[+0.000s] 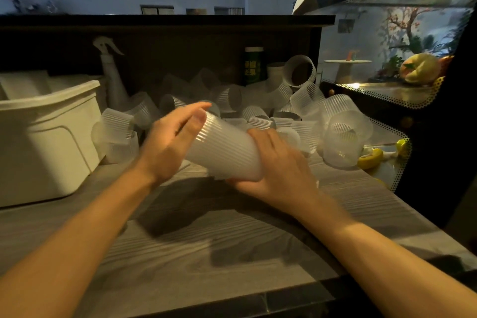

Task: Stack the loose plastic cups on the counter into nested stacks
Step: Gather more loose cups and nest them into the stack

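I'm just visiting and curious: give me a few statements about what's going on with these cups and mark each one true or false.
1. The right hand grips the nested stack. True.
2. The stack stands upright on the counter. False: it is held tilted above it.
3. Loose cups lie heaped behind the hands. True.
4. The white bin sits at the right. False: it is at the left.
5. The left hand is at the stack's open end. True.

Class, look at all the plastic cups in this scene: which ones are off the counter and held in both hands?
The nested stack, tilted, held between the left hand and right hand; the loose cups lie scattered on the counter behind.
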The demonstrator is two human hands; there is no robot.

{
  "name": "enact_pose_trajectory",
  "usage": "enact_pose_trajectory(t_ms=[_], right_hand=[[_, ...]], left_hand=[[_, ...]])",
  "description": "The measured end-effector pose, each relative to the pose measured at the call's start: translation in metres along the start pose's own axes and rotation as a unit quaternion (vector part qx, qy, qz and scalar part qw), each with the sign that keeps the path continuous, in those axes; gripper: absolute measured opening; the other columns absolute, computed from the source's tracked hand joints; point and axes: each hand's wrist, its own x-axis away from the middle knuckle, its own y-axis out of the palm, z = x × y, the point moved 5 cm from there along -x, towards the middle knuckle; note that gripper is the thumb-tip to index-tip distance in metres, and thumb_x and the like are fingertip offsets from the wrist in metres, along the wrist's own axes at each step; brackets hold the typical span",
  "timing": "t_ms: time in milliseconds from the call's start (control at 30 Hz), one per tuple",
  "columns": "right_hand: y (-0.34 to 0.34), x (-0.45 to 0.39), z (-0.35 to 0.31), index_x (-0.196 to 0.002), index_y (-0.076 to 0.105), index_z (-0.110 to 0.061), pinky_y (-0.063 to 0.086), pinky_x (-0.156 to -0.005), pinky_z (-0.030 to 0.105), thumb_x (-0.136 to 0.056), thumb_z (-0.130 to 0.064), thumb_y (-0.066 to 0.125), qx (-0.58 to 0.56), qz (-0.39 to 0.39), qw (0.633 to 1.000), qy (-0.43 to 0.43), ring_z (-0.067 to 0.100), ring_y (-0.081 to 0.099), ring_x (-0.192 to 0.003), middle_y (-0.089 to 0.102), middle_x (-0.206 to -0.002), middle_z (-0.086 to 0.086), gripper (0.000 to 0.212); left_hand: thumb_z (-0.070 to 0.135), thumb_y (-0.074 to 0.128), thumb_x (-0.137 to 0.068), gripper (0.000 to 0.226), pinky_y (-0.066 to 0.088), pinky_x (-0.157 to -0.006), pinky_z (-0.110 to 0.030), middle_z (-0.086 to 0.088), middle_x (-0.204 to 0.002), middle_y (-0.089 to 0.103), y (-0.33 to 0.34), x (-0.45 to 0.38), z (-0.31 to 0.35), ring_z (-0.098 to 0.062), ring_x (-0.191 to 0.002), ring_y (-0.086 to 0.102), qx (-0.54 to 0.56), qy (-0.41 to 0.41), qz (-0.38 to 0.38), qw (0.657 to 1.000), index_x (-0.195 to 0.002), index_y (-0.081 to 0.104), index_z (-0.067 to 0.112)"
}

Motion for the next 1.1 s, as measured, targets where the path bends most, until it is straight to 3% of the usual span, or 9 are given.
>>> enact_pose_trajectory(t_ms=[100,200,300,400,500,600,733,967,1100], right_hand=[[-0.002,0.000,0.005,-0.130,0.043,-0.021,0.043,-0.071,0.028,-0.066,-0.074,0.060,-0.009,0.017,1.000,0.016,0.011,0.051,-0.097,0.053,-0.116,-0.003,0.085],[-0.004,0.001,0.008,-0.132,0.043,-0.022,0.046,-0.071,0.031,-0.065,-0.078,0.057,-0.014,0.021,0.999,0.024,0.013,0.053,-0.098,0.054,-0.116,-0.004,0.087],[-0.005,0.000,0.009,-0.131,0.045,-0.023,0.050,-0.075,0.035,-0.066,-0.073,0.066,-0.055,0.039,0.996,0.058,0.012,0.054,-0.098,0.054,-0.118,-0.005,0.085],[-0.008,0.001,0.013,-0.128,0.043,-0.020,0.054,-0.077,0.039,-0.068,-0.066,0.074,-0.105,0.062,0.988,0.092,0.011,0.052,-0.099,0.049,-0.116,-0.007,0.082],[-0.011,0.004,0.022,-0.127,0.040,-0.020,0.055,-0.078,0.036,-0.067,-0.062,0.076,-0.129,0.074,0.979,0.141,0.010,0.050,-0.099,0.042,-0.114,-0.011,0.082],[-0.010,0.004,0.026,-0.126,0.038,-0.023,0.055,-0.081,0.043,-0.063,-0.071,0.069,-0.130,0.077,0.976,0.158,0.011,0.052,-0.099,0.044,-0.112,-0.012,0.085],[-0.008,0.004,0.028,-0.127,0.038,-0.021,0.055,-0.081,0.045,-0.065,-0.070,0.068,-0.138,0.074,0.974,0.161,0.014,0.054,-0.100,0.047,-0.114,-0.009,0.085],[-0.008,0.005,0.041,-0.123,0.035,-0.026,0.056,-0.080,0.041,-0.063,-0.081,0.059,-0.193,0.094,0.956,0.201,0.015,0.057,-0.101,0.052,-0.117,-0.006,0.084],[-0.010,0.006,0.040,-0.136,0.034,-0.020,0.055,-0.079,0.033,-0.066,-0.082,0.050,-0.216,0.104,0.951,0.198,0.016,0.057,-0.104,0.052,-0.123,-0.003,0.095]], left_hand=[[0.096,0.015,-0.068,0.083,0.015,-0.120,-0.038,0.019,-0.155,0.028,0.026,0.003,0.000,-0.007,-0.145,0.022,0.056,-0.043,-0.055,0.996,-0.142,0.024,0.059],[0.096,0.017,-0.067,0.081,0.016,-0.120,-0.039,0.016,-0.159,0.026,0.028,0.003,0.002,-0.007,-0.146,0.023,0.138,-0.052,-0.086,0.985,-0.140,0.024,0.061],[0.074,0.023,-0.088,0.073,0.034,-0.108,-0.026,0.008,-0.143,0.050,0.003,-0.006,-0.006,-0.005,-0.131,0.045,0.100,-0.048,0.049,0.993,-0.145,0.042,0.032],[0.056,0.046,-0.096,0.055,0.042,-0.095,-0.023,0.002,-0.130,0.056,-0.025,-0.007,-0.031,-0.016,-0.122,0.052,-0.068,-0.077,0.187,0.977,-0.137,0.050,0.021],[0.070,0.045,-0.085,0.083,0.037,-0.109,-0.046,-0.007,-0.147,0.040,-0.020,-0.003,-0.060,-0.028,-0.136,0.036,-0.269,-0.133,0.070,0.951,-0.149,0.036,0.017],[0.071,0.050,-0.082,0.093,0.030,-0.113,-0.050,-0.006,-0.158,0.026,-0.004,0.001,-0.075,-0.030,-0.142,0.026,-0.335,-0.171,-0.032,0.926,-0.155,0.021,0.021],[0.060,0.066,-0.082,0.093,0.041,-0.106,-0.048,-0.009,-0.152,0.037,-0.005,-0.002,-0.078,-0.031,-0.135,0.040,-0.347,-0.183,-0.030,0.919,-0.154,0.021,0.023],[0.074,0.055,-0.072,0.072,0.060,-0.069,-0.039,-0.008,-0.117,0.058,-0.033,-0.001,-0.059,-0.021,-0.093,0.065,-0.049,-0.178,0.111,0.976,-0.117,0.048,0.018],[0.079,0.051,-0.073,0.057,0.058,-0.065,-0.035,-0.009,-0.110,0.063,-0.045,-0.005,-0.051,-0.021,-0.093,0.068,0.115,-0.160,0.145,0.970,-0.099,0.055,0.028]])
